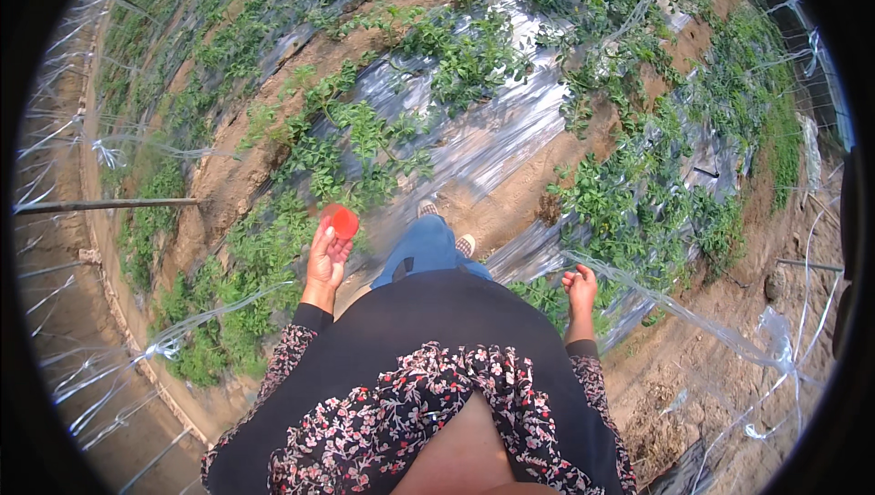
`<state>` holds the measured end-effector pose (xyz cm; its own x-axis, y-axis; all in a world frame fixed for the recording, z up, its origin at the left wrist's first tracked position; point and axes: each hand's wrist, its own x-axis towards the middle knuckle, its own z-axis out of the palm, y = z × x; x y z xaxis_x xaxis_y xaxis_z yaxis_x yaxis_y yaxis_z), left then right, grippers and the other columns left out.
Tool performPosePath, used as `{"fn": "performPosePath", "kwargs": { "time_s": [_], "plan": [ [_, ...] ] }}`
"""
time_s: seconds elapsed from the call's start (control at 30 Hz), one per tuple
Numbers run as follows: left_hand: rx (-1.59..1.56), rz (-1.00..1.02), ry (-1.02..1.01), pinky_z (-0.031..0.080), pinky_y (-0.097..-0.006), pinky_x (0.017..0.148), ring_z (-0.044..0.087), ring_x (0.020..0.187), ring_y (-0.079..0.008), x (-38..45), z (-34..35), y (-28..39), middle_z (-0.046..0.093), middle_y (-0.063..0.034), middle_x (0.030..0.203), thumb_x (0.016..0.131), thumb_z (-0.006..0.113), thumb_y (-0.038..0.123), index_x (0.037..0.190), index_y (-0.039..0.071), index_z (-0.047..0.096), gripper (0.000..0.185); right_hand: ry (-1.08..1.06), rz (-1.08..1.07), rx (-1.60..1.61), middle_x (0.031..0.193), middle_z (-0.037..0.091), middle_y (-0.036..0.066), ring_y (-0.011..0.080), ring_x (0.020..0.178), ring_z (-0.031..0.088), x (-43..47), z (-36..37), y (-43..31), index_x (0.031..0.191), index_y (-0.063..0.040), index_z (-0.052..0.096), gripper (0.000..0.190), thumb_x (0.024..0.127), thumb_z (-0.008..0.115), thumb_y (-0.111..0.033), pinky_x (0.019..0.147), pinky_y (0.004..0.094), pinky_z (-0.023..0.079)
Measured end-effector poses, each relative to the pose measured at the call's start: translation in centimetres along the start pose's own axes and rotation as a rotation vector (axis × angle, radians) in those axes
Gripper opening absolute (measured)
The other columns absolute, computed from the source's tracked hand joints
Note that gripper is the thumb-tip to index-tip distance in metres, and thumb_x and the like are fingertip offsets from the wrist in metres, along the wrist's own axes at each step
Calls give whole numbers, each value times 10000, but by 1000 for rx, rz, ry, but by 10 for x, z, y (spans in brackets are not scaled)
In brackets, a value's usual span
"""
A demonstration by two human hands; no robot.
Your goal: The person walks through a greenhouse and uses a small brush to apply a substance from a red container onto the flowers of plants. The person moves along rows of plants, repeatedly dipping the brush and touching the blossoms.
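My left hand holds a small red round cup or lid in its fingers, palm turned up, over leafy green plants at the left. What is inside the red piece cannot be made out. On the other side, my right hand is raised with its fingers curled. A strand of clear plastic twine starts close to its fingertips and runs to the lower right; whether the fingers grip it is unclear. Leafy plants grow just beyond this hand.
Silvery plastic mulch film covers the beds between strips of bare soil. Twine bundles hang at the left near a wooden pole. More knotted twine hangs at the right. My shoes stand on soil beside the film.
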<state>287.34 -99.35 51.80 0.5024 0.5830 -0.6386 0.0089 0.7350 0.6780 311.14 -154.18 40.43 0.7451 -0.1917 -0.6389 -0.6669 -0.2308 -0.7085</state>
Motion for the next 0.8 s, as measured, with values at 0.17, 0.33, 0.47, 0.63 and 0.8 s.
{"fn": "performPosePath", "kwargs": {
  "time_s": [0.17, 0.33, 0.47, 0.63, 0.8],
  "plan": [
    [11, 21, 23, 510, -342, 917, 635, 1115, -193, 39, 53, -11, 619, -48, 1312, 904, 728, 296, 1497, 163, 417, 683, -75, -42, -120, 1021, 708, 169, 176, 765, 694, 40, 30, -65, 1310, -19, 538, 312, 1024, 417, -54, 643, 308, 568],
    [44, 24, 66, 507, -317, 899, 622, 1100, -171, 86, 103, -15, 593, -26, 1331, 879, 745, 338, 1522, 165, 385, 757, 0, 17, -72, 994, 713, 169, 173, 728, 686, 83, 2, -82, 1318, -16, 515, 333, 1006, 405, -43, 621, 295, 543],
    [54, 6, -46, 507, -308, 892, 613, 1093, -168, 125, 174, -8, 584, -25, 1337, 889, 733, 335, 1528, 157, 381, 751, 147, 161, 5, 969, 712, 168, 174, 687, 672, 106, -36, -86, 1307, -15, 511, 349, 975, 404, -24, 607, 293, 536],
    [106, 30, -108, 484, -304, 921, 601, 1110, -154, 162, 283, 10, 573, -30, 1358, 900, 712, 307, 1530, 121, 371, 740, 255, 279, -74, 923, 700, 160, 192, 676, 670, 120, -60, -102, 1304, -10, 507, 373, 936, 447, -23, 586, 291, 531],
    [40, 89, -156, 470, -293, 929, 585, 1143, -152, 190, 365, 6, 561, -23, 1370, 896, 717, 298, 1520, 129, 391, 725, 171, 298, 7, 900, 692, 165, 204, 664, 661, 190, -78, -160, 1292, -3, 514, 378, 923, 434, -9, 568, 299, 528]
  ]
}}
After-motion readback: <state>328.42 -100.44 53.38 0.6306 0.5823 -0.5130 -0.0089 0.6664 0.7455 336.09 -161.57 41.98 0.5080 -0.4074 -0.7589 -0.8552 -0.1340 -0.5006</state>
